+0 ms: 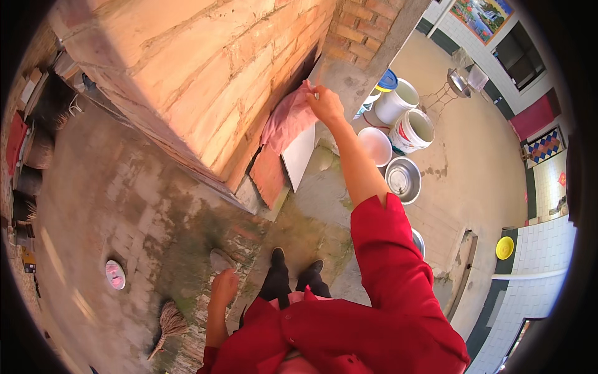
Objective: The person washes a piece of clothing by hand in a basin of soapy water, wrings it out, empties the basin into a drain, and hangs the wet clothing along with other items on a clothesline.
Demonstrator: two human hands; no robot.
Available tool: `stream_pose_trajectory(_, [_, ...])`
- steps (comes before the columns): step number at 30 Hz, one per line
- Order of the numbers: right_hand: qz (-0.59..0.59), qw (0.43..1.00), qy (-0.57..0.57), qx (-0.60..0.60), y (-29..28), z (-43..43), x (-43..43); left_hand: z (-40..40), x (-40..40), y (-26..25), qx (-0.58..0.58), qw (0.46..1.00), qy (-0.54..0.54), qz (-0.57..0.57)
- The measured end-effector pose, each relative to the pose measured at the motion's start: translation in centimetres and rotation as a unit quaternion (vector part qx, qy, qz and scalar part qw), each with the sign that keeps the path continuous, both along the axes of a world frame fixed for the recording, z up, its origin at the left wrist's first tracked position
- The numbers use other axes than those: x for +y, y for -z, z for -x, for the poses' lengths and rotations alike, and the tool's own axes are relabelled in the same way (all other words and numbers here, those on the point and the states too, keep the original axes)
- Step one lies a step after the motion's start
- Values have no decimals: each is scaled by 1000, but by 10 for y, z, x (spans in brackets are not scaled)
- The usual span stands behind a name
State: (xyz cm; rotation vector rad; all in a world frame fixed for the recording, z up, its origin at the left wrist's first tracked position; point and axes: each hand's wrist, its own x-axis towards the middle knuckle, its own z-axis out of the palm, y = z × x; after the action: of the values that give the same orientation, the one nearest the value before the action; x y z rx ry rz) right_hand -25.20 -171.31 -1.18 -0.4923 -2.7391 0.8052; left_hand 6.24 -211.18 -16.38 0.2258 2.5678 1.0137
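Note:
My right hand [327, 105] pinches the upper end of a thin pink cloth or plastic sheet [290, 117]. The pink sheet drapes down along the foot of a brick wall [205, 79]. Under and beside its lower end lean a reddish tile or board [268, 175] and a white panel [299, 154]. Low beside my legs is my left hand [225, 284], its fingers curled. A grey rounded object [221, 260], perhaps a shoe or sole, appears right at its fingertips; whether I hold it cannot be told.
Right of my arm stand white buckets [413, 131], a pale basin [375, 147] and a metal basin [402, 180]. A wire stand [439, 98] carries a metal bowl [459, 83]. On the left floor lie a straw hand broom [169, 322] and an oval pink-and-white item [115, 274].

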Motion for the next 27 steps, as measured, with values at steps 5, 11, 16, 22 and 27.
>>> stream_pose_trajectory(5, [172, 974, 45, 142, 83, -24, 15, -4, 6, 12, -35, 998, 40, 16])
stream_pose_trajectory(11, [581, 797, 86, -145, 203, -223, -13, 28, 41, 29, -38, 989, 139, -34])
stream_pose_trajectory(16, [142, 844, 185, -483, 291, -543, -33, 81, 81, 22, -61, 973, 222, -5])
stream_pose_trajectory(22, [472, 502, 656, -310, 224, -738, -76, 138, 156, 3, -41, 932, 353, 74])
stream_pose_trajectory(27, [508, 383, 768, -73, 249, -748, -103, 154, 252, -12, 14, 905, 421, 63])
